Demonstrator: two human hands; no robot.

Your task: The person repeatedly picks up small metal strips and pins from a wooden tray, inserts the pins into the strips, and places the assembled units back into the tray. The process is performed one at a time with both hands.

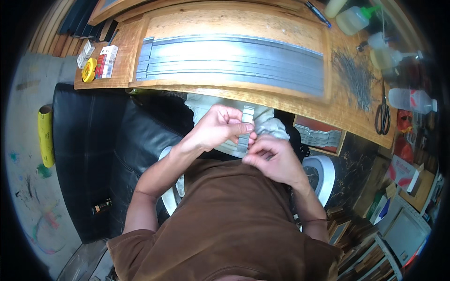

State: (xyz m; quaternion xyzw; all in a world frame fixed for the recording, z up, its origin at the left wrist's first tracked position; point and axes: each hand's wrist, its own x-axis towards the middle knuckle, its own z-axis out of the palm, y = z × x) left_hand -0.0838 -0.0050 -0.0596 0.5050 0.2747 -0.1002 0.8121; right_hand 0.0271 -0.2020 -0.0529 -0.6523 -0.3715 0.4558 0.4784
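In front of my lap, my left hand (224, 129) is closed around a short, flat grey strip (248, 113) with crosswise lines, possibly a stack of small pieces. It stands roughly upright between thumb and fingers. My right hand (275, 157) is beside the strip's lower end, fingers curled and thumb toward the fingertips; whatever they pinch, if anything, is too small to make out. Ahead on the table, long grey strips (234, 61) lie side by side inside a wooden frame (234, 19), with short grey pieces (143, 58) at their left end.
Thin wires or pins (356, 77) lie scattered at the table's right, near black scissors (383, 112) and several bottles (410, 99). A yellow tape measure (89, 70) and small boxes (107, 61) sit at left. Below the table's right edge is an open drawer (341, 146) holding grey pieces.
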